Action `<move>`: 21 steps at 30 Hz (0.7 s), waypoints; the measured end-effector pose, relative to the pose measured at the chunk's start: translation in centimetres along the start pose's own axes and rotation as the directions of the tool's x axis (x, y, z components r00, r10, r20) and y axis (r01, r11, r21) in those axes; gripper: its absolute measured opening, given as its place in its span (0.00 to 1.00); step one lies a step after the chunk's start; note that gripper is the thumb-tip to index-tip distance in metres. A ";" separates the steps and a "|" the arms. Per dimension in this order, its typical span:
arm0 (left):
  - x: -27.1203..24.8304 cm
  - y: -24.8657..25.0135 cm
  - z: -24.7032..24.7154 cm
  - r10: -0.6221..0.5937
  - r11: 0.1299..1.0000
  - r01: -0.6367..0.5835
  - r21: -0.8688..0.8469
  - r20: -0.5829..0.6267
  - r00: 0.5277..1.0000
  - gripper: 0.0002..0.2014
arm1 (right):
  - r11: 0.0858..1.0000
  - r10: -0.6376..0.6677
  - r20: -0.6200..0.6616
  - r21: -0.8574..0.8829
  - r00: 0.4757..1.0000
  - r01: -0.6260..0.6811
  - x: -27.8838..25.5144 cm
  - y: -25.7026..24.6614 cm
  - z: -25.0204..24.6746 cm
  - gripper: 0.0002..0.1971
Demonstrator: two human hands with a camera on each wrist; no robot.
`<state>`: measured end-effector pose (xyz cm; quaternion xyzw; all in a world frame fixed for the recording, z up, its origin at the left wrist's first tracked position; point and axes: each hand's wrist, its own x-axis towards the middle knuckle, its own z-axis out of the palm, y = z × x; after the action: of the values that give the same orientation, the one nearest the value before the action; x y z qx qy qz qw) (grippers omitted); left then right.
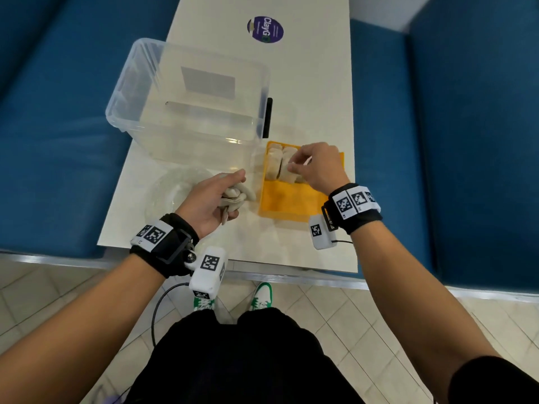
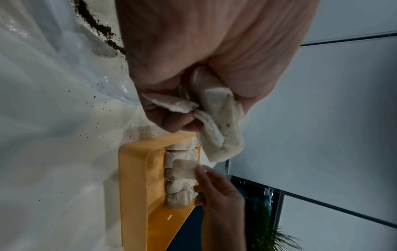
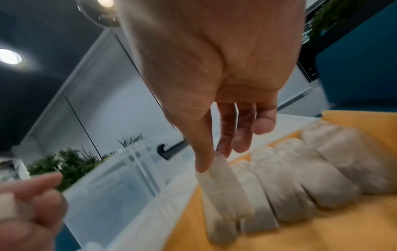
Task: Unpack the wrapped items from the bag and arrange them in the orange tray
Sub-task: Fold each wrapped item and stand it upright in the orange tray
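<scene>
A pale worktop [image 1: 306, 83] stands between blue seats [image 1: 466, 141]. Just beyond the fingers of both hands is a large clear plastic bin [image 1: 186, 97], the biggest thing on the worktop. Under and to the outer side of the left hand [image 1: 210, 202] lies a crumpled clear plastic bag [image 1: 172, 188], with dark crumbs scattered on it in the left wrist view. Beneath the right hand [image 1: 318, 167] sits the orange tray [image 1: 288, 202], close beside the bin. A row of pale wrapped items [image 3: 300, 173] lies side by side across the far end of the tray, under the right fingertips; the nearer part of the tray floor is bare orange. The left hand's fingers are curled round a bunch of several wrapped items [image 2: 217, 118], held above the worktop just beside the tray's near left corner. The right hand's thumb and forefinger pinch one wrapped item [image 3: 223, 185] by its upper end, so that it hangs above the left end of the row; the other fingers [image 3: 264, 125] are loosely bent and hold nothing.
</scene>
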<state>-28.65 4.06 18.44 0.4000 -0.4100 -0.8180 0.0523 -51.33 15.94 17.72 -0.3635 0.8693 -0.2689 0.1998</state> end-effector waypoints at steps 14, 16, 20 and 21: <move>0.4 0.1 -0.1 -0.113 0.984 0.108 -0.145 -0.022 0.993 0.14 | 0.987 0.007 0.151 -0.159 0.989 0.017 2.3 3.6 2.4 0.02; 0.5 0.3 -0.1 -0.110 0.985 0.107 -0.138 -0.017 0.994 0.15 | 0.984 -0.012 0.120 -0.176 0.993 0.033 2.6 3.2 2.5 0.01; 0.5 0.5 -0.2 -0.106 0.985 0.102 -0.138 -0.017 0.994 0.17 | 0.983 -0.013 0.044 -0.182 0.999 0.021 3.4 2.8 2.6 0.02; 0.6 0.6 -0.2 -0.105 0.985 0.102 -0.137 -0.015 0.994 0.18 | 0.983 -0.008 0.032 -0.185 0.999 0.014 3.5 2.8 2.7 0.02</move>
<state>-29.07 3.33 18.47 0.4251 -0.3313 -0.8413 0.0414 -53.62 14.13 13.40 -0.3894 0.8852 -0.1823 0.1774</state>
